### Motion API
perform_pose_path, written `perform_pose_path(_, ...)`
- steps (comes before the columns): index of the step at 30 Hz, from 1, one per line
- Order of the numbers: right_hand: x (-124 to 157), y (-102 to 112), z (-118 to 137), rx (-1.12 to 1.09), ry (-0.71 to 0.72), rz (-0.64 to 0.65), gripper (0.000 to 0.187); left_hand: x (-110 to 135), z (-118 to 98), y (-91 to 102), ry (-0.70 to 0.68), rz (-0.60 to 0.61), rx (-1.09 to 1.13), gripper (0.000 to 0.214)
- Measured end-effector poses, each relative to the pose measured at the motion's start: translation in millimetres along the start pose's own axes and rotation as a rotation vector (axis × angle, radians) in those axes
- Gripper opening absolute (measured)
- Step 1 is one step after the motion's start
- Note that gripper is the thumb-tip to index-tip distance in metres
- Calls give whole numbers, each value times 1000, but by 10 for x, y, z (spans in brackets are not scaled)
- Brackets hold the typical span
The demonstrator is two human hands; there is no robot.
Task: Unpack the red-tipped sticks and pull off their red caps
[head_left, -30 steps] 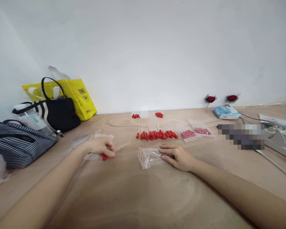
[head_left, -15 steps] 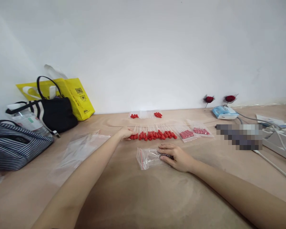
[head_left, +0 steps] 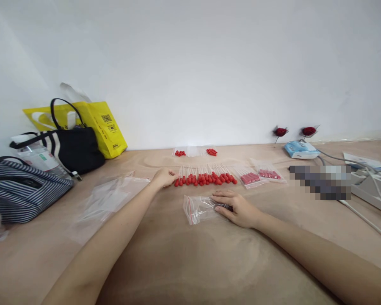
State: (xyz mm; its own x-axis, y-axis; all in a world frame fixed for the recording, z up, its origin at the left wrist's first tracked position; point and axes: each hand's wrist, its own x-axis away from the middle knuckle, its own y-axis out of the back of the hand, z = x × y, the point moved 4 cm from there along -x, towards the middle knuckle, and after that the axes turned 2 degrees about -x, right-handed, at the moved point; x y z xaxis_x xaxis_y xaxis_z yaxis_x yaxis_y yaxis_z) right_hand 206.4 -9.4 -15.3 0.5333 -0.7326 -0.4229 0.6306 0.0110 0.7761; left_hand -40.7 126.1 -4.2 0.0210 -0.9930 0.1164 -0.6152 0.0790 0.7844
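A row of clear droppers with red bulbs (head_left: pixel 206 178) lies across the middle of the wooden table (head_left: pixel 184 262). My left hand (head_left: pixel 164 178) rests at the row's left end, fingers curled loosely beside the first red bulb. Whether it grips one I cannot make out. My right hand (head_left: pixel 238 207) lies flat, fingers stretched, on a small clear zip bag with a red seal (head_left: pixel 198 209) nearer to me. A larger clear plastic bag (head_left: pixel 106 199) lies flat to the left of my left arm.
Filled small bags of red pieces (head_left: pixel 259 176) lie right of the row; two little red piles (head_left: pixel 195 152) sit by the wall. A black handbag (head_left: pixel 73 146), yellow bag (head_left: pixel 98 123) and striped bag (head_left: pixel 22 190) stand at the left. Cables and white devices (head_left: pixel 365 178) occupy the right.
My left hand left the large clear bag with a red-bulbed piece and moved right to the left end of the dropper row. My right hand stayed on the small bag.
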Motion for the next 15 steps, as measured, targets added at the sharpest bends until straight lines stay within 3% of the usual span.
perform_pose_path(5, 6, 64, 4, 30, 48, -122, 35, 18, 54, 42, -34, -24, -29, 27)
perform_pose_path(8, 4, 50, 30, 81, 54, -20, 34, 173, -22, 79, -90, -110, -58, 25)
perform_pose_path(11, -5, 30, 65, 90, 47, 90, 39, 514, -168, 67, -194, -226, -74, 28)
perform_pose_path(12, -9, 27, 74, 87, 43, 115, 40, 655, -231, 34, -267, -227, -73, 28)
perform_pose_path(13, -12, 24, 80, 85, 38, 139, 41, 811, -325, -16, -438, -197, -79, 30)
perform_pose_path(15, -12, 21, 82, 87, 27, 184, 43, 1111, -451, -146, -722, -41, -138, 36)
